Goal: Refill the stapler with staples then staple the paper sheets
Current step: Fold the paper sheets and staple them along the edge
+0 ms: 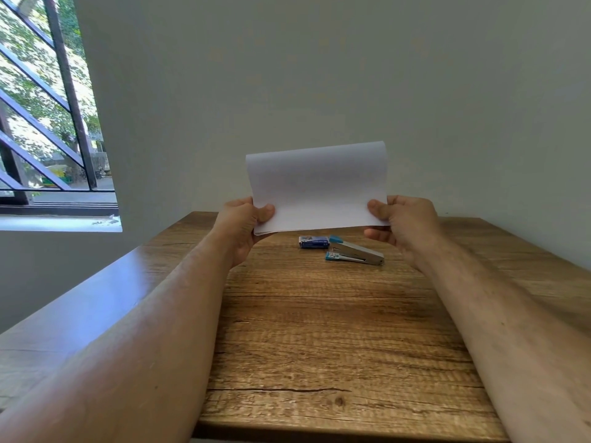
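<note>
— Two hands over the wooden table (319,330), what do they hold?
— White paper sheets (319,187), raised upright above the far end; left hand (244,223) and right hand (404,223) each pinch a lower corner, thumb in front, fingers curled behind.
— And the stapler (355,252)?
— Lying below, silver and teal, touching a small blue staple box (314,242). Its print is too small to read.
</note>
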